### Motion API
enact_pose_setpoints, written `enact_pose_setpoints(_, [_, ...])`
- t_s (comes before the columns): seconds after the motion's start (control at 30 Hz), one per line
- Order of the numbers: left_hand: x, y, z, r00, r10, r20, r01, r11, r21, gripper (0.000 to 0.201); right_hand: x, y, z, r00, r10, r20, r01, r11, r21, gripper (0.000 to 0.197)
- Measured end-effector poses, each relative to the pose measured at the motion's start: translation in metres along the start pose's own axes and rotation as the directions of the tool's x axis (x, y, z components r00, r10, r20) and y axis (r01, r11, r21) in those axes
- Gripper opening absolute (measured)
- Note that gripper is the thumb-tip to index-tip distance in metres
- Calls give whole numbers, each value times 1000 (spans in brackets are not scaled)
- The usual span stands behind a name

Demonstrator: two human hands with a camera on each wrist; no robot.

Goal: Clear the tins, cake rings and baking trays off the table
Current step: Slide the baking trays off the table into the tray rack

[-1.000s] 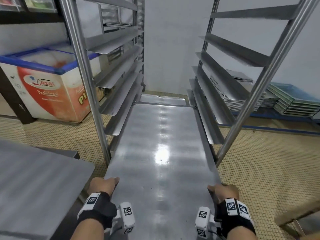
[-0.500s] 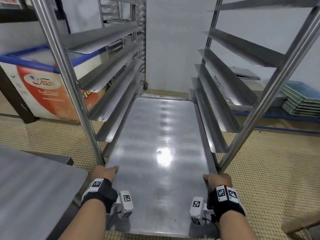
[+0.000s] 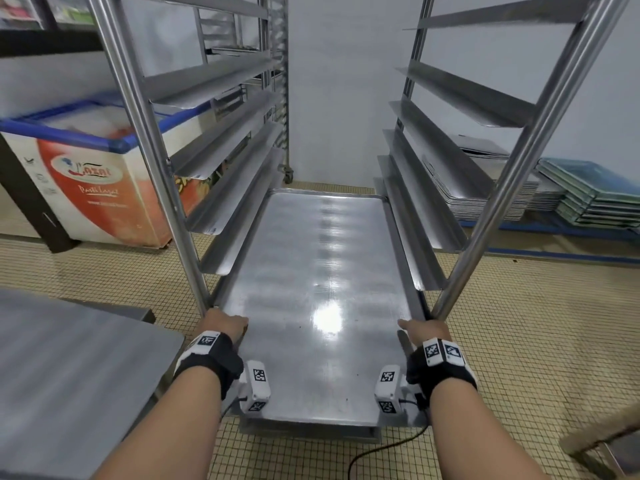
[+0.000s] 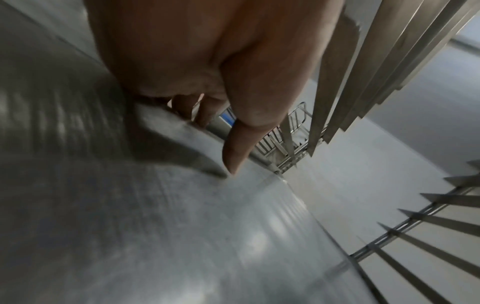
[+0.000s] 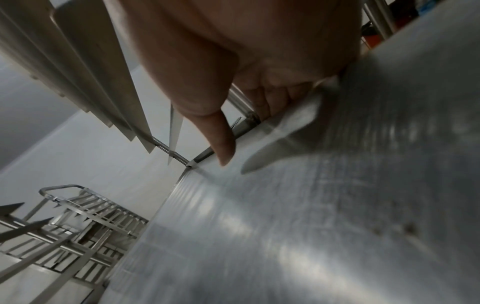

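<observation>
A long flat steel baking tray (image 3: 318, 292) lies partly inside a steel tray rack (image 3: 221, 209), resting on its lowest side runners, with its near end sticking out towards me. My left hand (image 3: 223, 325) grips the tray's left edge, thumb on top (image 4: 233, 148) and fingers curled under. My right hand (image 3: 420, 332) grips the right edge the same way, thumb on the tray's top face (image 5: 223, 142). The tray (image 4: 182, 226) fills the lower part of both wrist views (image 5: 311, 216).
The rack's front uprights (image 3: 512, 174) stand just outside each hand. A steel table (image 3: 69, 368) is at my lower left. A chest freezer (image 3: 90, 188) stands to the left. Stacked trays (image 3: 502, 199) and boards lie on the floor at right. A cable (image 3: 384, 448) trails below.
The tray has slid further into the rack along the lowest runners. Both hands moved forward with it and now sit level with the front uprights.
</observation>
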State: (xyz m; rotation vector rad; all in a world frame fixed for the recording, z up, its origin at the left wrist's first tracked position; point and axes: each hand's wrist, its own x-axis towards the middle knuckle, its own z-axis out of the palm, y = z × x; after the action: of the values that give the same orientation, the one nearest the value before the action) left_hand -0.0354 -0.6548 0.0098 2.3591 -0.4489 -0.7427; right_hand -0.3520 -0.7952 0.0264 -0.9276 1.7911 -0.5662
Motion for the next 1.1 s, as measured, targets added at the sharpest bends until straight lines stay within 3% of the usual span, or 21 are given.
enact_pose_setpoints(0.1, [-17, -3, -2, 996, 74, 52, -79, 990, 118, 81, -13, 5, 0, 997, -70, 35, 70, 998, 2, 63])
enact_pose_setpoints(0.17, [-31, -8, -1, 979, 168, 113, -180, 977, 112, 85, -15, 16, 3, 988, -153, 15, 154, 976, -157, 76])
enact_pose_setpoints(0.27, [-53, -25, 3, 914, 276, 298, -272, 961, -55, 91, -27, 40, 7, 965, -252, 80, 264, 909, -323, 91])
enact_pose_setpoints(0.33, [-69, -39, 6, 858, 329, 395, -347, 937, -26, 118, -37, 57, 7, 940, -314, 130, 340, 857, -388, 101])
enact_pose_setpoints(0.37, [-76, -46, 7, 825, 346, 447, -425, 901, 89, 132, -44, 64, 6, 925, -341, 168, 380, 814, -439, 105])
enact_pose_setpoints(0.43, [-85, -56, 12, 777, 369, 510, -559, 777, 289, 138, -58, 77, 0, 879, -389, 275, 475, 673, -567, 112])
enact_pose_setpoints(0.57, [-95, -63, 24, 782, 425, 455, -615, 641, 458, 120, -80, 92, -9, 740, -411, 531, 668, 368, -647, 137])
enact_pose_setpoints(0.63, [-96, -64, 30, 780, 450, 434, -625, 581, 522, 109, -76, 98, -6, 703, -430, 567, 691, 222, -688, 134])
enact_pose_setpoints(0.73, [-92, -66, 35, 765, 476, 435, -644, 539, 543, 106, -70, 102, 2, 673, -507, 539, 662, 87, -745, 105])
enact_pose_setpoints(0.87, [-76, -57, 39, 767, 492, 413, -640, 535, 551, 106, -58, 94, 10, 656, -535, 533, 650, 41, -759, 96])
enact_pose_setpoints(1.1, [-40, -31, 50, 769, 513, 381, -635, 551, 541, 105, -23, 66, 25, 629, -560, 539, 677, 52, -734, 95])
